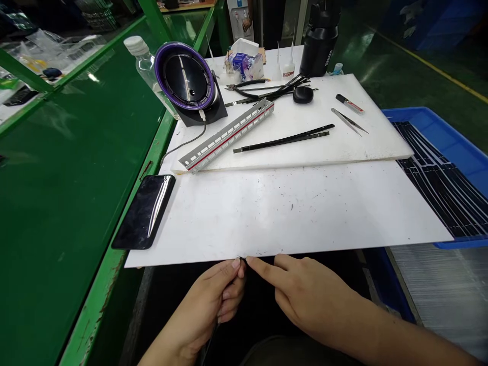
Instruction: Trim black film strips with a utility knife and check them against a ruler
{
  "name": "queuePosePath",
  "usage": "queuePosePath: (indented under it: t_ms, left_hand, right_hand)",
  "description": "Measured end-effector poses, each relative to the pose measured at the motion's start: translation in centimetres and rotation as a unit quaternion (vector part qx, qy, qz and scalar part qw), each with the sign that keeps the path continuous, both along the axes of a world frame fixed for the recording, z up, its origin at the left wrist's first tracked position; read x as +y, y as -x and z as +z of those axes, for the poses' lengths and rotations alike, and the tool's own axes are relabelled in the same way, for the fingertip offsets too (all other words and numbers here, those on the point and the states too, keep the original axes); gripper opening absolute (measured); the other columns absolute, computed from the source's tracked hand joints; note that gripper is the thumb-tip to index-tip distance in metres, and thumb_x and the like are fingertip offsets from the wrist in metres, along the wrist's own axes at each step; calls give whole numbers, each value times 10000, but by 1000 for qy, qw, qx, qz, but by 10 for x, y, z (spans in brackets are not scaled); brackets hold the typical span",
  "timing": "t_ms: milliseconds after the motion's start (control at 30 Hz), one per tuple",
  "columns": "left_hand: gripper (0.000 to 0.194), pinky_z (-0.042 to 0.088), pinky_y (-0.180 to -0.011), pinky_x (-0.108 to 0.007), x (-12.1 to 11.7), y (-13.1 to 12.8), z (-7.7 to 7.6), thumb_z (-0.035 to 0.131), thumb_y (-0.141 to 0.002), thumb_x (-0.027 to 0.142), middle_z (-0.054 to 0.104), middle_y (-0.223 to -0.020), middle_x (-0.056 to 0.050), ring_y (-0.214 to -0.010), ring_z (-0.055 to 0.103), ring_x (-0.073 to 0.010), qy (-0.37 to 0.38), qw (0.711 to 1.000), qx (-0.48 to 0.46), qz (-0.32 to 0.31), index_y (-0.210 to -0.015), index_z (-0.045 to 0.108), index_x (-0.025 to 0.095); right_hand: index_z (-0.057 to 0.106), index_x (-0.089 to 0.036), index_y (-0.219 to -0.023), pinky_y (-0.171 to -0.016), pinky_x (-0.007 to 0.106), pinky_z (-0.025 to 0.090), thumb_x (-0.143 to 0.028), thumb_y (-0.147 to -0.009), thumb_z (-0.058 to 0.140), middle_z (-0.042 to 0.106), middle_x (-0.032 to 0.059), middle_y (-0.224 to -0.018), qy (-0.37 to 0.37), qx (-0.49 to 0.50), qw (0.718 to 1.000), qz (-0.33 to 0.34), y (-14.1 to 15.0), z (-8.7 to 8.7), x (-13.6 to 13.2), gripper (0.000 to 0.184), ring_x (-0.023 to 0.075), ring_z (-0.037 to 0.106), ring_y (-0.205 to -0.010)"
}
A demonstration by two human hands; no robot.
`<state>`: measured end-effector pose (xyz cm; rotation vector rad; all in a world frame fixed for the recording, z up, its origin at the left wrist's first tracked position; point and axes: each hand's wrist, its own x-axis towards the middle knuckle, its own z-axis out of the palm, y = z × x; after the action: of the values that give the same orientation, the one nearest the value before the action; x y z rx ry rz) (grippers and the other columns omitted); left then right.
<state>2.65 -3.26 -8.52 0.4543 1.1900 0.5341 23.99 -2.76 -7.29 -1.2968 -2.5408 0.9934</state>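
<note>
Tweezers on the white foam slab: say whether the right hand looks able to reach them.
Likely yes, with a stretch: the tweezers lie uncovered on the foam slab, and nothing blocks the way from the right hand, though it is busy beside the left hand.

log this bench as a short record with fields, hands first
left hand: pinching a thin dark strip near the white board's front edge
right hand: index finger extended toward the strip's tip; contact unclear
foam slab: bears a gray slotted rail, loose dark strips, tweezers
fan: purple-rimmed, left side, cable attached
phone: black, lying at the board's left edge
tub: blue, at right, holding more dark strips
</note>
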Motion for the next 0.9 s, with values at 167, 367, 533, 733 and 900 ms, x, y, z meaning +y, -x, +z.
queuePosePath:
  t_ms: [167, 367, 533, 733, 900]
  left_hand:
    - [355, 152, -383, -177, 0, -1, -1, 599, -879, 516, 335, -536, 82, -418, 193, -46, -4, 1000, 8, 1, -765, 541, 185]
    - [384, 127, -390, -179, 2, 0, -1, 625, -856, 550, 325, -541, 85, -423, 192, -44, -5, 1000, 13, -4, -758, 535, 189]
    - [389, 125, -389, -186, 1, 2, -2, 624, -858, 552, 329, -541, 83, -422, 196, -46, -8, 1000, 14, -6, -748, 526, 192]
    - [373, 123, -394, -186, 1, 0, -3, 613, -864, 546, 313, -538, 87, -425, 183, -48, -13, 1000, 13, -2, -764, 524, 198]
    - [367, 124, -397, -186, 1, -1, -3, 607, -874, 537, 317, -542, 84, -426, 187, -47, -13, 1000, 14, -2, -764, 528, 196]
  right_hand:
    - [355, -325, -1521, -506, 312, 242, -135, -901, 450, 670, 0, -943, -24, -17, 1000, 3, -1, -1, -2, 656, 164, 602, -618]
    - [346, -320, -1524, -481, 309, 214, -155, -916, 457, 662, 6, -917, -38, -40, 998, 13, 0, -1, -3, 640, 160, 578, -567]
    - [364, -321, -1519, -478, 305, 221, -158, -918, 454, 663, 10, -916, -39, -45, 998, 6, 1, -2, -5, 629, 163, 571, -557]
    - [400, -287, -1510, -541, 298, 296, -103, -887, 443, 666, 15, -922, -14, -11, 1000, -11, 2, -1, -7, 651, 163, 606, -650]
    - [395, -308, -1512, -546, 293, 307, -118, -896, 436, 661, 6, -909, 1, -5, 1000, -19, 1, 0, -7, 646, 161, 608, -658]
